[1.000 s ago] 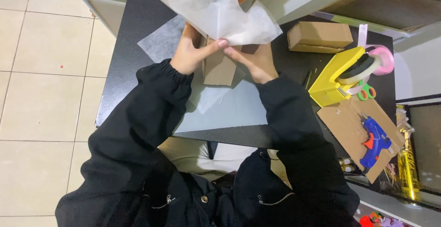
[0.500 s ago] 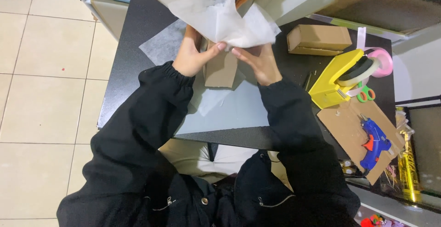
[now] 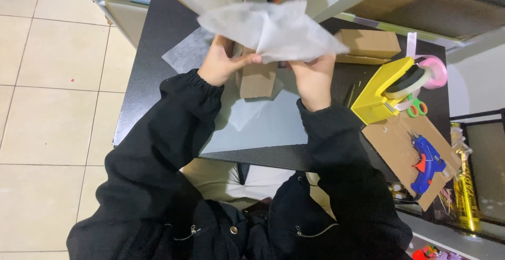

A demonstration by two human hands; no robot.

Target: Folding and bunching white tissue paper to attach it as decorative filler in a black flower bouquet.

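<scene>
Gripping the white tissue sheet (image 3: 273,31), the left hand (image 3: 223,63) pinches one edge and the right hand (image 3: 313,78) is closed on the other, lifting it above the small brown box (image 3: 256,78) on the worktop (image 3: 152,44). Thin paper like that could tear if both hands pull apart, or crumple against the leaning boards just behind. Room is tight to the right: a yellow tape dispenser (image 3: 381,94), scissors (image 3: 416,107) and a blue glue gun (image 3: 427,162) crowd that side. Leftward the worktop lies barer, its edge near the left sleeve.
</scene>
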